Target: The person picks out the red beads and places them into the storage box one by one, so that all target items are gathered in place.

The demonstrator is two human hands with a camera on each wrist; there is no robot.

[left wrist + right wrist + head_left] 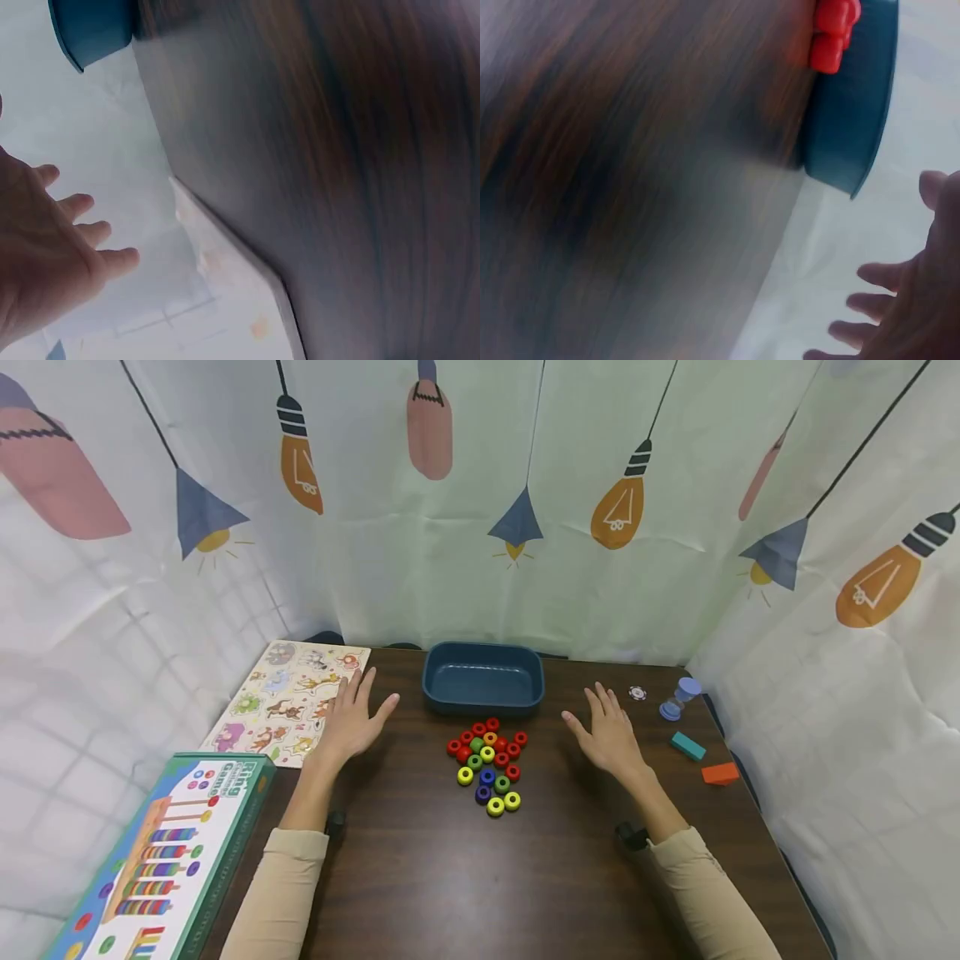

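My left hand (350, 724) is held over the table with fingers spread, beside the animal puzzle board (288, 702). On the other side my right hand (609, 737) hovers with straight, spread fingers. Neither hand holds anything. Between them lies a loose cluster of small rings and beads in red, yellow, green, blue and orange, among them a yellow ring (496, 807) at the near end. Behind the cluster stands a dark blue rectangular tray (483, 704). In the right wrist view some red pieces (827, 52) show in front of the tray's wall.
A ring game box (172, 860) lies at the left. Along the right side are a poker chip (637, 692), a blue sand timer (680, 698), a teal block (687, 746) and an orange block (721, 773). A printed curtain (480, 585) hangs behind the table.
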